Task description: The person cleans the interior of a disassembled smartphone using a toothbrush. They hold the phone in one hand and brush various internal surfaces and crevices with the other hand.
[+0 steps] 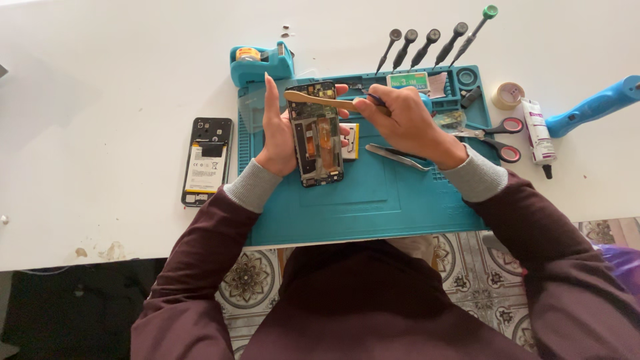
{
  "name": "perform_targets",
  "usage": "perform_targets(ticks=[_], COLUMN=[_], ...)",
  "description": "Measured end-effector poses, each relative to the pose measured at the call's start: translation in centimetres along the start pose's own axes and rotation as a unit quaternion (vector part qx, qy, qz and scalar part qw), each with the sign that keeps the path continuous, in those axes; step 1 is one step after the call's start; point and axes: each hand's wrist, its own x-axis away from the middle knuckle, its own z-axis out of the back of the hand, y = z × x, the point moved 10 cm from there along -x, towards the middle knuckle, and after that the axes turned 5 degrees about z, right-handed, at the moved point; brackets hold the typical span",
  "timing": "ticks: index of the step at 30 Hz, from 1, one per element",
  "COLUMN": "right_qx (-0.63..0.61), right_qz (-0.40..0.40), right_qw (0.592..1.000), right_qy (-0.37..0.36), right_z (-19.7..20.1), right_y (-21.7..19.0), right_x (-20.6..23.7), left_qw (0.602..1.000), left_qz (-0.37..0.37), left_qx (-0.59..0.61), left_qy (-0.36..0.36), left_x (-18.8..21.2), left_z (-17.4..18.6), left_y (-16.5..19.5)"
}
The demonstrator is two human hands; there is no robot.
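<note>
My left hand cradles the opened phone frame from its left side, fingers wrapped behind it, thumb side along the edge; it sits tilted above the teal work mat, inner boards facing up. My right hand pinches a tan flat pry tool, fingers pressed together on its handle, tip laid across the upper end of the frame. To do this well, I judge: keep the blade shallow and flat, lever gently near the top edge, steady the frame firmly so it cannot twist; avoid the orange flex strip in the middle. Metal tweezers lie on the mat just right of the frame; red-handled scissors beyond my wrist; a row of screwdrivers stands off at the far edge; a separate back shell with battery rests on the white table, well apart to the left.
</note>
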Motion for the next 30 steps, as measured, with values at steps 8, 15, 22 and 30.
perform_targets(ticks=[8,15,22,30], right_qx=[0.008,0.022,0.016,0.044], right_qz=[-0.019,-0.015,-0.016,-0.03], right_qw=[0.999,0.998,1.0,0.998], right_qy=[0.029,0.053,0.02,0.042], right_z=[1.2,1.2,-0.8,1.4], right_y=[1.5,0.8,0.1,0.5], right_x=[-0.3,0.0,0.5,0.3], left_qw=[0.999,0.999,0.997,0.998], left_qz=[-0.02,-0.041,-0.05,-0.049], left_qx=[-0.019,-0.025,-0.059,-0.039], left_qy=[-0.019,-0.017,-0.006,-0.012], left_x=[0.2,0.6,0.8,0.8], left_z=[0.1,-0.1,-0.1,-0.6], left_y=[0.4,0.9,0.7,0.3])
